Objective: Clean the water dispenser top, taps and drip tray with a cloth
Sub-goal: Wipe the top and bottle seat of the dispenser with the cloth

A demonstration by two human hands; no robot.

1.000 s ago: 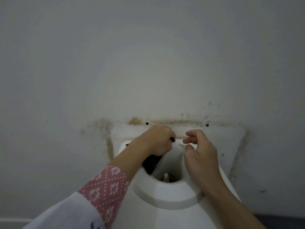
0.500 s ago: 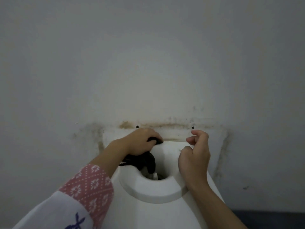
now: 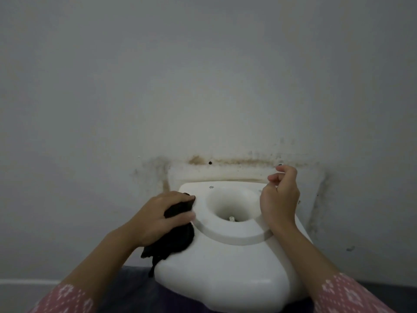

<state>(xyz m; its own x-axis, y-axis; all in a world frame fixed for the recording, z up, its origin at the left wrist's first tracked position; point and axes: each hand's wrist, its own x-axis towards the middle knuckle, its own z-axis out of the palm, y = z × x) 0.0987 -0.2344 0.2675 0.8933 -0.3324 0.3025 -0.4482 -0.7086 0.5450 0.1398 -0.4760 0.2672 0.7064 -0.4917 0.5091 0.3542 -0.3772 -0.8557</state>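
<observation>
The white water dispenser top (image 3: 228, 263) fills the lower middle, with a round bottle well (image 3: 232, 206) sunk into it and a small spike at the well's bottom. My left hand (image 3: 158, 220) presses a black cloth (image 3: 176, 242) onto the top's left side, beside the raised ring. Part of the cloth hangs over the left edge. My right hand (image 3: 279, 199) rests on the ring's right rim with fingers loosely curled and nothing in them. The taps and drip tray are out of sight below.
A grey-white wall (image 3: 203, 86) stands right behind the dispenser, with brown and dark mould stains (image 3: 234, 162) along its outline and two small dark holes. A dark floor and a pale skirting strip (image 3: 24, 282) show at the bottom.
My left hand has carried the cloth from the back rim of the well out to the left side of the top. The right hand shifted right along the rim. The view dropped lower.
</observation>
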